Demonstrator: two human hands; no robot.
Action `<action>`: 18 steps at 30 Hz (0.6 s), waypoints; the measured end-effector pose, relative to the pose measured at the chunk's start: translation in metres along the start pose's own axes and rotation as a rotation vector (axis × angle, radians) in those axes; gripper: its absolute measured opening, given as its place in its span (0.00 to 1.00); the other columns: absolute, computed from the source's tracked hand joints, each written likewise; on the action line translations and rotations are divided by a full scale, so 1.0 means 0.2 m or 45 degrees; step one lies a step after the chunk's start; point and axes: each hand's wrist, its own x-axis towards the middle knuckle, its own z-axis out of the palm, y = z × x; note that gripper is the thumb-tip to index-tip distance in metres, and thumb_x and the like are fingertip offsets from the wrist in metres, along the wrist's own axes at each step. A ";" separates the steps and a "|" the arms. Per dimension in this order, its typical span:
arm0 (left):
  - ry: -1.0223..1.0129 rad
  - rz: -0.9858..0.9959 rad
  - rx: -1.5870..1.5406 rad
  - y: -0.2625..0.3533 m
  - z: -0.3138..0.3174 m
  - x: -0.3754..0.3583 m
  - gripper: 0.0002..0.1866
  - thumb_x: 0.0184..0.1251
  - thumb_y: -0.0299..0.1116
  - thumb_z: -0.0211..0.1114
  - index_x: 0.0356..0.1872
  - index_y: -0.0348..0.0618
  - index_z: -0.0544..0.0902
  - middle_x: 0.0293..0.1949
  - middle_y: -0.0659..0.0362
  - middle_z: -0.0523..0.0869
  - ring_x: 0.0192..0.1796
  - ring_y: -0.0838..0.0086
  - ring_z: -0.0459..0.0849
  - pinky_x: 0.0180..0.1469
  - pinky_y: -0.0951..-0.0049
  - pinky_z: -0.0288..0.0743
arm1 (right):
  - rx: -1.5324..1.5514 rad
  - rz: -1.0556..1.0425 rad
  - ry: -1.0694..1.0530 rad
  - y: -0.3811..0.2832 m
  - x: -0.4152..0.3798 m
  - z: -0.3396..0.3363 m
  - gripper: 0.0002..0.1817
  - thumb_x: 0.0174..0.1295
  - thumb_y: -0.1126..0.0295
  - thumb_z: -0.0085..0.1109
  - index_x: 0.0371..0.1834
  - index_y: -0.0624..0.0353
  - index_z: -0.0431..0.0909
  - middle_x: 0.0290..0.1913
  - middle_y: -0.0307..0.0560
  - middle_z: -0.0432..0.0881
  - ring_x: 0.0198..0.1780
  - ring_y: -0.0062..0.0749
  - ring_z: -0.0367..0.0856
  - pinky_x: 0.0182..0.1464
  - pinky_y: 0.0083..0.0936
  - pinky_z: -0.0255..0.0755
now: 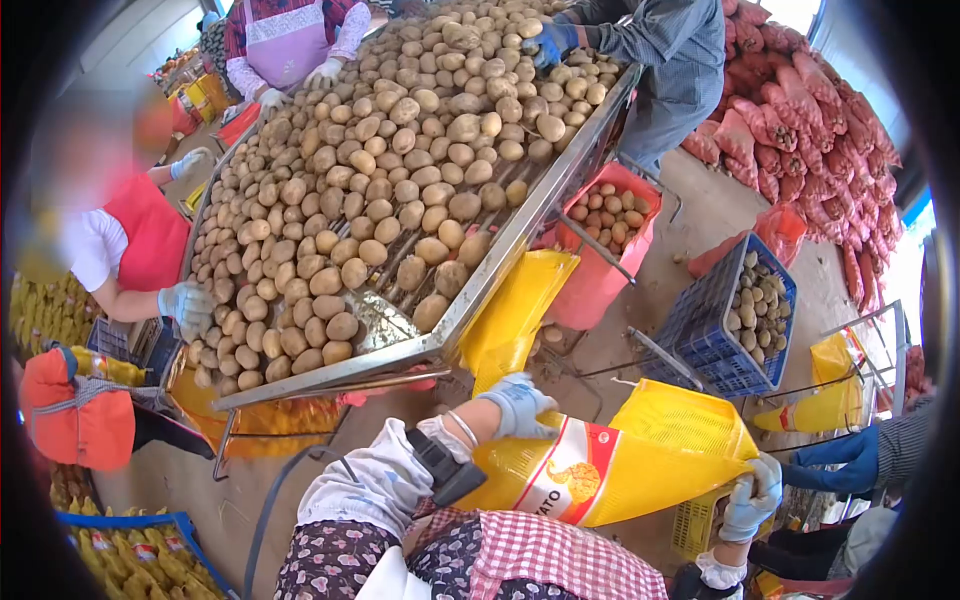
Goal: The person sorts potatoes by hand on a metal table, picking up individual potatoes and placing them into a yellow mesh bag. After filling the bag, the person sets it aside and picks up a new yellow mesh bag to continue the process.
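A yellow mesh potato bag (640,480), printed with a white and red label, stretches between my gloved hands in front of my body. My left hand (522,405) grips its upper left edge, just below the front corner of the sorting table. At the right end, my right hand (752,497) has its fingers closed on the bag's gathered corner. The checked apron (560,555) on my lap lies under the bag. Another yellow bag (515,305) hangs from the table's edge, right above my left hand.
Potatoes (380,180) cover the metal-edged sorting table (440,340). A pink sack (600,270) and a blue crate (715,335), both holding potatoes, stand to the right. Red sacks (800,130) are piled behind. Co-workers' gloved hands (188,305) work around the table; another person's blue-gloved hand (830,465) is at right.
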 end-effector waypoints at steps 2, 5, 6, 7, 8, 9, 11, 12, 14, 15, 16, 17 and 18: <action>-0.173 -0.082 -0.649 -0.11 0.19 -0.06 0.40 0.60 0.66 0.58 0.63 0.42 0.74 0.57 0.46 0.80 0.60 0.56 0.77 0.70 0.62 0.60 | 0.083 0.216 0.201 0.06 -0.03 0.02 0.07 0.54 0.77 0.52 0.35 0.63 0.77 0.40 0.51 0.80 0.41 0.40 0.78 0.48 0.31 0.72; -0.372 -0.109 -0.905 -0.18 0.52 -0.15 0.40 0.60 0.65 0.59 0.64 0.43 0.73 0.60 0.49 0.79 0.63 0.60 0.76 0.66 0.64 0.65 | 0.148 0.374 0.329 0.26 -0.05 0.05 0.09 0.57 0.80 0.48 0.38 0.66 0.78 0.42 0.46 0.80 0.44 0.32 0.76 0.50 0.28 0.71; -0.420 -0.141 -0.961 -0.22 0.62 -0.17 0.39 0.60 0.64 0.61 0.63 0.45 0.75 0.59 0.52 0.80 0.62 0.60 0.77 0.65 0.64 0.66 | 0.202 0.529 0.413 0.35 -0.06 0.07 0.09 0.57 0.80 0.48 0.39 0.66 0.78 0.42 0.45 0.80 0.44 0.29 0.76 0.50 0.27 0.71; -0.413 -0.146 -0.956 -0.24 0.63 -0.23 0.39 0.60 0.64 0.61 0.63 0.45 0.75 0.59 0.52 0.80 0.62 0.60 0.77 0.65 0.64 0.66 | 0.171 0.682 0.437 0.44 -0.07 0.08 0.09 0.58 0.80 0.48 0.39 0.67 0.78 0.39 0.43 0.80 0.41 0.26 0.76 0.48 0.24 0.71; -0.506 -0.102 -1.104 -0.25 0.63 -0.29 0.36 0.61 0.61 0.62 0.61 0.43 0.76 0.56 0.53 0.82 0.59 0.61 0.79 0.63 0.64 0.68 | 0.175 0.678 0.439 0.57 -0.13 0.09 0.09 0.58 0.80 0.48 0.39 0.67 0.78 0.39 0.43 0.80 0.41 0.26 0.76 0.48 0.24 0.71; -0.600 -0.053 -1.254 -0.24 0.62 -0.34 0.33 0.62 0.58 0.63 0.59 0.41 0.78 0.54 0.54 0.84 0.56 0.62 0.81 0.60 0.65 0.70 | 0.112 0.850 0.373 0.72 -0.21 0.11 0.10 0.59 0.79 0.49 0.40 0.67 0.78 0.37 0.43 0.80 0.39 0.25 0.76 0.47 0.22 0.71; -0.411 -0.142 -1.148 -0.20 0.48 -0.40 0.31 0.63 0.55 0.63 0.58 0.40 0.79 0.51 0.54 0.85 0.54 0.63 0.82 0.58 0.66 0.71 | -0.123 1.207 -0.040 0.77 -0.26 0.16 0.10 0.59 0.75 0.52 0.42 0.65 0.79 0.38 0.47 0.82 0.39 0.27 0.78 0.48 0.22 0.72; -0.239 -0.234 -1.039 -0.20 0.42 -0.42 0.28 0.64 0.51 0.63 0.56 0.39 0.80 0.49 0.54 0.86 0.51 0.64 0.83 0.56 0.66 0.72 | -0.302 1.381 -0.396 0.71 -0.27 0.18 0.12 0.59 0.71 0.54 0.44 0.64 0.80 0.41 0.51 0.84 0.41 0.31 0.81 0.50 0.24 0.73; 0.018 -0.474 -0.816 -0.20 0.34 -0.36 0.26 0.64 0.51 0.58 0.55 0.41 0.80 0.50 0.48 0.85 0.53 0.58 0.83 0.56 0.63 0.73 | -0.766 1.223 -1.170 0.93 -0.62 0.36 0.21 0.56 0.62 0.60 0.51 0.61 0.79 0.45 0.57 0.85 0.48 0.43 0.84 0.53 0.31 0.74; 0.033 -0.490 -0.735 -0.15 0.18 -0.35 0.25 0.65 0.53 0.55 0.51 0.42 0.82 0.49 0.47 0.85 0.54 0.55 0.82 0.55 0.60 0.73 | -0.728 1.189 -1.125 0.85 -0.63 0.39 0.25 0.54 0.59 0.61 0.55 0.59 0.77 0.48 0.59 0.84 0.51 0.47 0.82 0.55 0.33 0.74; 0.098 -0.480 -0.691 -0.12 0.11 -0.30 0.24 0.65 0.52 0.55 0.49 0.43 0.83 0.47 0.47 0.85 0.53 0.54 0.82 0.55 0.59 0.73 | -0.685 1.148 -1.078 0.72 -0.63 0.45 0.30 0.52 0.57 0.63 0.59 0.57 0.75 0.51 0.60 0.82 0.54 0.51 0.81 0.56 0.35 0.74; 0.152 -0.475 -0.649 -0.08 0.08 -0.24 0.23 0.64 0.52 0.55 0.47 0.44 0.83 0.46 0.46 0.85 0.52 0.54 0.82 0.54 0.59 0.74 | -0.460 1.066 -0.971 0.65 -0.60 0.51 0.32 0.52 0.57 0.63 0.62 0.56 0.73 0.50 0.58 0.83 0.53 0.48 0.82 0.56 0.35 0.74; 0.161 -0.391 -0.631 -0.04 0.07 -0.17 0.23 0.64 0.51 0.56 0.47 0.44 0.84 0.45 0.47 0.86 0.50 0.53 0.83 0.54 0.58 0.74 | -0.232 0.992 -0.861 0.57 -0.55 0.58 0.34 0.52 0.58 0.64 0.64 0.56 0.71 0.49 0.57 0.84 0.53 0.45 0.82 0.56 0.34 0.74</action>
